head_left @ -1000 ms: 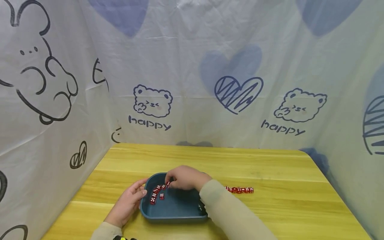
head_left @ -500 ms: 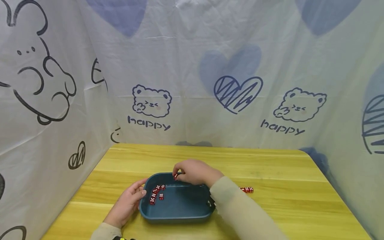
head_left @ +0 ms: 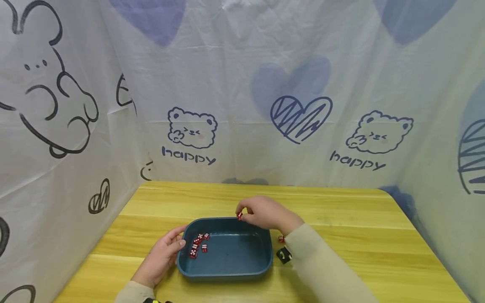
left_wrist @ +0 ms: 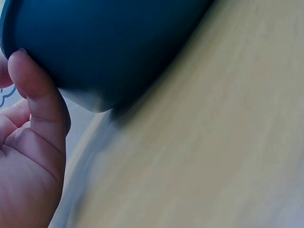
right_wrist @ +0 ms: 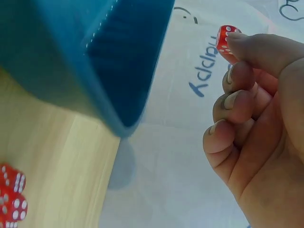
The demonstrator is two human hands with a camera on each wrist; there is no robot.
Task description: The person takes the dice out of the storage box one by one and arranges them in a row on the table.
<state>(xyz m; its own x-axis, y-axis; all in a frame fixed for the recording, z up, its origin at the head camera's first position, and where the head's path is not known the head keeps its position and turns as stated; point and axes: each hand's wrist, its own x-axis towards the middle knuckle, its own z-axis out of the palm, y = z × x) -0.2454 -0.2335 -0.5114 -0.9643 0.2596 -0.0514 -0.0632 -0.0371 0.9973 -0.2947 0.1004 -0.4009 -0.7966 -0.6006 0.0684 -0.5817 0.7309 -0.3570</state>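
A dark teal plastic basin (head_left: 227, 275) stands on the table, with several red dice (head_left: 200, 237) with white dots gathered at its left end. My left hand (head_left: 163, 254) grips the basin's left end, the thumb (left_wrist: 29, 76) at the rim and the other fingers round the outside. Over the basin's far rim, toward its right side, my right hand (head_left: 267, 213) pinches a red die (right_wrist: 227, 42) between thumb and forefinger. In the right wrist view its other fingers are curled in, level with the basin's rim.
To the right of the basin, more red dice (right_wrist: 13, 197) lie on the yellow wood-grain table (head_left: 360, 227), mostly hidden behind my right sleeve (head_left: 322, 256) in the head view. Printed white cloth (head_left: 242, 160) hangs along the table's back and sides.
My right hand has lifted from inside the basin and moved right to its far rim, carrying a die. The left hand has kept its grip, and the basin has stayed in place.
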